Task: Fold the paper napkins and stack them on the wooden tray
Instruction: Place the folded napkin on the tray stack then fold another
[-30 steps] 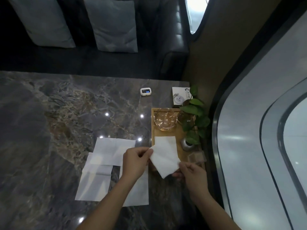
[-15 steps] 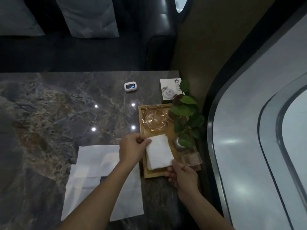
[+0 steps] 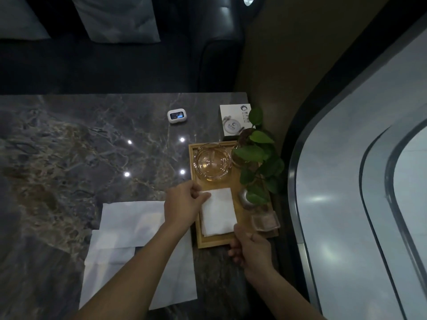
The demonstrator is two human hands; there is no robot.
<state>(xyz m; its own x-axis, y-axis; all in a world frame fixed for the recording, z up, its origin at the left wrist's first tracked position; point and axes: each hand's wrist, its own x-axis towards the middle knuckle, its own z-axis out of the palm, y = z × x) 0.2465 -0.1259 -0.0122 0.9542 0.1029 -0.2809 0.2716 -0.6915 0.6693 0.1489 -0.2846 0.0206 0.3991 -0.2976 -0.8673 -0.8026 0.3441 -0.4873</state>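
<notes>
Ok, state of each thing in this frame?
Folded napkin: flat on the wooden tray.
Left hand: pinching the folded napkin's corner.
Right hand: at the tray's near edge.
Unfolded napkins: spread overlapping on the table.
Glass ashtray: upright, empty.

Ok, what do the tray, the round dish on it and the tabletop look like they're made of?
The tray looks like light, matte wood, possibly bamboo: warm tan with a raised rim. The round dish looks like clear, amber-tinted glass: the tray shows through it and its rim glints. The tabletop looks like polished grey-brown marble or a stone lookalike: veined, mirroring ceiling lights.
</notes>
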